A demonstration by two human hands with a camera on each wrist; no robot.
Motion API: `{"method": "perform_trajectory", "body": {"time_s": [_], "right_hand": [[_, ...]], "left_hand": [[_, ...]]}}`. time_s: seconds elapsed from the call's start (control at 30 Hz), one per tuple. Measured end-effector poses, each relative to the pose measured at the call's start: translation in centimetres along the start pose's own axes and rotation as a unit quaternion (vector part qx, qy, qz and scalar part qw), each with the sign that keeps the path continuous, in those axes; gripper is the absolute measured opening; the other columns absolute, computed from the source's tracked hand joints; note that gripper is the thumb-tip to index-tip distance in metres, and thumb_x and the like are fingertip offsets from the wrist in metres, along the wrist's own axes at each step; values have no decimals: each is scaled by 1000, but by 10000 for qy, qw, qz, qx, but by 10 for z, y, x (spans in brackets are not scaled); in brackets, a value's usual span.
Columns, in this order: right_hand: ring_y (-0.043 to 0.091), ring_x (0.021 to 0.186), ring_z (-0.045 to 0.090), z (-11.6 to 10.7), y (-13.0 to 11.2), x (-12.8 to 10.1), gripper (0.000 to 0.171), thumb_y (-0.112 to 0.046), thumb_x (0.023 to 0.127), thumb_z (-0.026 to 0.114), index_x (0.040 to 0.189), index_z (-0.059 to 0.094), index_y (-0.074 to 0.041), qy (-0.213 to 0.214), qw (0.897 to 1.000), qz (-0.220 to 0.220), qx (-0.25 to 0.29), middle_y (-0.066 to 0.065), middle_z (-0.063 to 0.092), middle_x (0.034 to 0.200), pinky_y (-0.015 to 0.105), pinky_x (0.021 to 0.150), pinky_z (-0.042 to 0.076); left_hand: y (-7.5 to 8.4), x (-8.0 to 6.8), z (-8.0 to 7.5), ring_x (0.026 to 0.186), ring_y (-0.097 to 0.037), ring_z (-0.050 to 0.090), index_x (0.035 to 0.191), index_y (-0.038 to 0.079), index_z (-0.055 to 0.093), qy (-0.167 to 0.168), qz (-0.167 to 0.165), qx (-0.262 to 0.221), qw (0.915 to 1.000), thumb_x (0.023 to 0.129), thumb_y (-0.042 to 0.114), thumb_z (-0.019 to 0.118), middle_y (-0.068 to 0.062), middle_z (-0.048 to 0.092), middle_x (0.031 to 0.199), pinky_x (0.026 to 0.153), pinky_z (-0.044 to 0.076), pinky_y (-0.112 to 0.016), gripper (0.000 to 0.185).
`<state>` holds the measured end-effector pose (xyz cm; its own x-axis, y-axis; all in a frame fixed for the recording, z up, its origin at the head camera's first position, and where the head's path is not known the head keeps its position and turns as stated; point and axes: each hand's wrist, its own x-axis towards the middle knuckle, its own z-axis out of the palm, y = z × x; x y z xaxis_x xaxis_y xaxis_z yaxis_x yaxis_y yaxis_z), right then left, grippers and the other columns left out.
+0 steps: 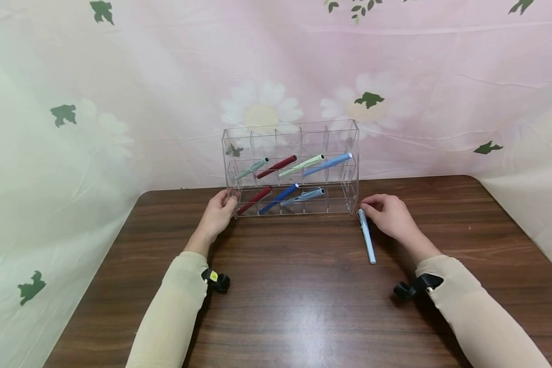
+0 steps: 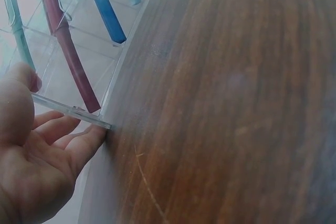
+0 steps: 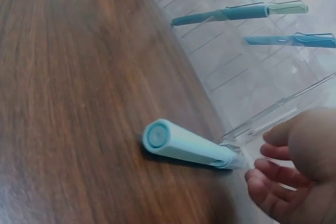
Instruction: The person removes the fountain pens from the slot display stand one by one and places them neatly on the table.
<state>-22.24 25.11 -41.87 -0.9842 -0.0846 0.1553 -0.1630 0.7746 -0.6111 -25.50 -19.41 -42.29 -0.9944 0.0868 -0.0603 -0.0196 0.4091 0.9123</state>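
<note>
Pen [image 1: 368, 240] first: where does it lie from the rack [image 1: 340, 204]?

On the table [image 1: 276, 266], just beside the rack's front right corner, clip [image 1: 360, 217] end nearest the rack, the other end pointing away.

And the grip?

The right hand [image 1: 391, 217] holds nothing that I can see: loosely bent fingers just beside the clip end, a gap between thumb and fingertips. The left hand [image 1: 217, 213], at the rack's left end, pinches the side wall, thumb on one side, fingers on the other.

How would that pen handle?

Light and stiff, I'd judge, with a smooth skin that may slip or roll, though the clip should check rolling. Not very fragile.

Where would you take it?

Across its sides, just below the clip, thumb facing fingertips. At the very end beside the rack it could swivel. The rack looks like thin, stiff plastic, easier to crack.
</note>
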Motion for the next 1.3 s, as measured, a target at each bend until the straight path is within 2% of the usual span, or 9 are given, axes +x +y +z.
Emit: {"method": "perform_trajectory", "body": {"time_s": [0.13,0.27,0.37,0.63,0.8,0.87,0.97,1.07,1.3], "right_hand": [[16,77,63,-6,-4,-3,25,-16,106,66,119,78,2,437,9985,-167,290,19,79,96,25,66,50],[3,77,58,-11,-12,-5,24,-15,105,67,119,79,1,980,9933,-348,500,20,80,101,16,67,45],[-5,78,56,-13,-19,-6,24,-16,106,67,119,79,0,1214,9886,-436,774,21,80,104,11,69,44],[-17,84,62,-15,-35,-6,24,-12,105,71,122,77,2,1376,9782,-607,1434,24,79,110,3,76,48],[-16,88,69,-14,-42,-5,24,-6,105,67,124,75,8,1430,9664,-675,2026,29,77,115,4,80,54],[-13,88,71,-14,-45,-4,24,-6,105,68,124,74,7,1497,9618,-680,2187,23,79,114,6,81,56],[-8,89,74,-14,-48,-3,25,-7,105,68,125,74,8,1578,9560,-699,2372,0,80,108,8,82,58],[-4,90,76,-15,-52,-2,26,-6,105,69,125,73,11,1603,9502,-739,2570,-17,76,103,10,82,59],[-5,89,76,-14,-57,2,27,-2,104,68,127,72,11,1676,9410,-842,2818,-17,76,105,10,81,59]], "left_hand": [[-1,0,0,151,-35,52,164,1,39,4,-21,-6,10000,116,26,43,-18,54,163,120,49,-55,54],[-2,1,0,149,-35,53,164,1,40,16,-33,-19,10000,116,26,43,-18,54,163,119,49,-55,54],[-1,1,0,148,-35,54,163,2,41,25,-41,-9,10000,116,25,43,-18,54,163,119,50,-55,53],[0,1,0,146,-34,55,162,1,43,44,-40,-17,10000,116,24,43,-18,56,162,117,50,-54,52],[0,0,1,143,-33,56,162,1,43,58,-46,20,10000,116,24,43,-18,56,162,115,51,-52,51],[0,0,1,141,-33,57,162,1,44,63,-35,34,10000,116,24,43,-18,56,161,114,51,-50,51],[0,0,1,138,-33,58,161,1,44,69,-20,53,10000,116,24,43,-18,56,161,111,51,-49,51],[0,0,1,141,-34,57,161,1,44,66,-15,34,10000,116,24,43,-18,56,161,114,52,-51,51],[-1,1,1,151,-34,52,163,1,41,39,-32,-17,10000,116,25,43,-19,54,163,120,49,-55,52]]}}
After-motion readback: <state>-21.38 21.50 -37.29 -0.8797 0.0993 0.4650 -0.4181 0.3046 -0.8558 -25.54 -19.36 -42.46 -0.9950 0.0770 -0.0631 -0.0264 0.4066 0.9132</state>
